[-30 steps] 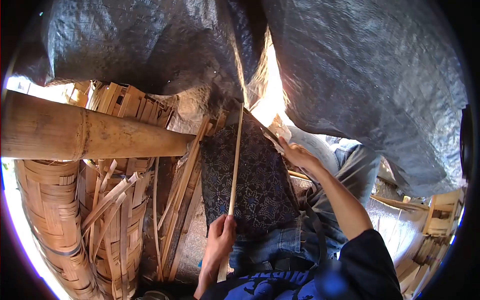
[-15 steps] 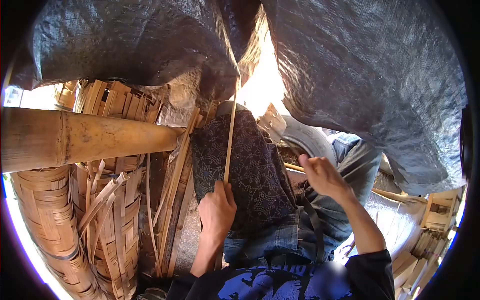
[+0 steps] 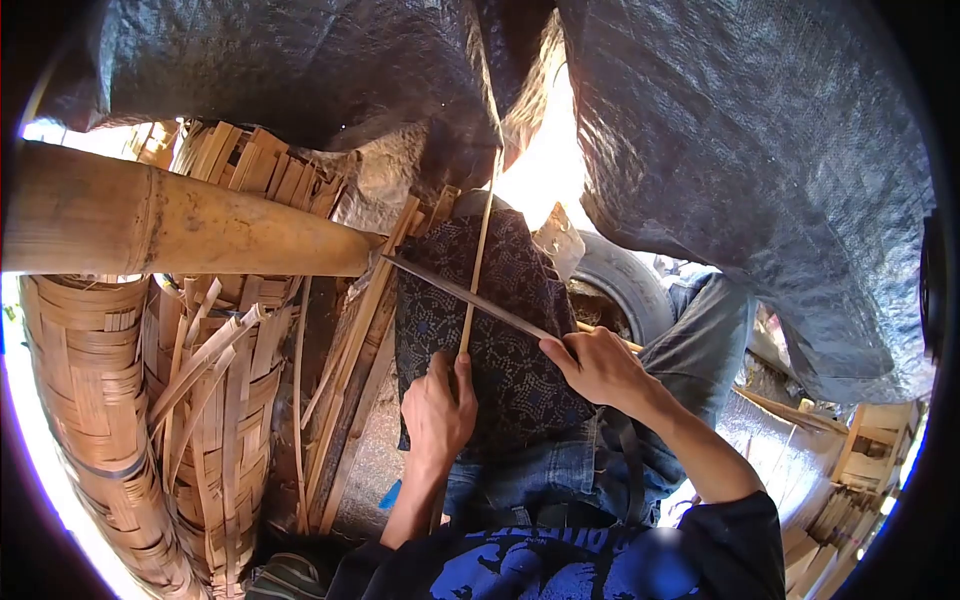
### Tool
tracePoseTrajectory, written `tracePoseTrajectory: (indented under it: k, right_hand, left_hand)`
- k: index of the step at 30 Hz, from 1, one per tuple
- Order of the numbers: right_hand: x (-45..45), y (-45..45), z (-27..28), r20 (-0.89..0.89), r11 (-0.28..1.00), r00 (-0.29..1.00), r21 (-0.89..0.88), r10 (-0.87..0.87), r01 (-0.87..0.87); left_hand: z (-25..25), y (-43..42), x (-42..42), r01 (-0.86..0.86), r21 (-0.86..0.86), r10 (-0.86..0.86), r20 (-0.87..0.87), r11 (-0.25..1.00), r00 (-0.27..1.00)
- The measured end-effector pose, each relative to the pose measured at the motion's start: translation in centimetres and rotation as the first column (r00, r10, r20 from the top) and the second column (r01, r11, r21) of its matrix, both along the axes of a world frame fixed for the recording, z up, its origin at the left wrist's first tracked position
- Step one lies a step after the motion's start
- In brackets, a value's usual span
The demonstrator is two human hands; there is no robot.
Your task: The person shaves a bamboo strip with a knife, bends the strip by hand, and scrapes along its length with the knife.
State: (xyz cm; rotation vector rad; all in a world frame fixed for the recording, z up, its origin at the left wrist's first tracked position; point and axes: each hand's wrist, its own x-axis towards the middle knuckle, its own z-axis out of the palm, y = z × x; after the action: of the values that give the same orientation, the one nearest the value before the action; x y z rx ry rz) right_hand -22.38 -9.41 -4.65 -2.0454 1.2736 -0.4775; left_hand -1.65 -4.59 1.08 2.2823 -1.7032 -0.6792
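My left hand is closed, pinching the lower end of a thin bamboo strip between thumb and fingers. The strip runs up and away over a dark patterned cloth on my leg and reaches up to the dark sheet. In my closed right hand is a knife, its handle mostly hidden by the fingers. Its long narrow blade points left and lies across the strip, above my left hand. Whether the edge touches the strip I cannot tell.
A thick bamboo pole juts in from the left above woven bamboo baskets. Split bamboo pieces lean beside my left arm. A tyre lies past my right hand. A dark plastic sheet hangs in front.
My right hand has moved left and slightly down, bringing the knife blade across the strip. The left hand keeps its pinch. The whole view has shifted a little.
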Motion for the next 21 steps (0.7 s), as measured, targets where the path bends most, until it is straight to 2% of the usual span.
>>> tracePoseTrajectory:
  k: [2,4,6,8,10,11,17,19,21]
  right_hand:
    - [-0.1,0.2,1.0,-0.021,1.000,1.000,0.011,0.005,-0.005]
    - [-0.2,0.5,1.9,-0.088,0.992,0.995,0.124,0.050,-0.039]
    - [0.1,0.5,2.5,-0.116,0.991,0.992,0.130,0.051,-0.035]
    - [0.0,0.6,2.4,-0.151,0.991,0.988,0.136,0.039,-0.018]
    - [-0.2,1.2,1.6,-0.177,0.986,0.984,-0.153,0.035,-0.063]
    - [-0.4,1.3,1.6,-0.202,0.971,0.978,-0.219,0.046,-0.091]
    - [-0.6,0.7,2.4,-0.307,0.997,0.951,-0.063,0.026,-0.048]
    - [-0.8,0.7,2.1,-0.274,0.991,0.962,-0.123,0.020,-0.056]
    - [-0.8,0.8,1.6,-0.251,0.980,0.968,-0.183,0.028,-0.076]
  left_hand:
    - [0.0,0.4,-0.4,-0.017,-0.027,0.017,0.014,0.999,1.000]
    - [0.2,0.6,-0.9,0.055,0.013,-0.056,0.107,0.998,0.993]
    - [-0.1,1.0,-0.9,0.099,0.007,-0.099,0.123,0.995,0.987]
    - [-0.1,1.2,-1.2,0.149,0.080,-0.162,0.194,0.986,0.968]
    - [-0.3,1.5,-1.4,0.199,0.123,-0.224,0.243,0.972,0.944]
    - [-0.4,1.5,-1.4,0.232,0.165,-0.272,0.295,0.959,0.916]
    - [-0.3,1.7,-2.2,0.342,0.253,-0.423,0.451,0.905,0.786]
    - [-0.2,1.8,-2.5,0.373,0.232,-0.439,0.499,0.898,0.747]
    - [-0.3,2.0,-2.4,0.376,0.204,-0.427,0.490,0.904,0.760]
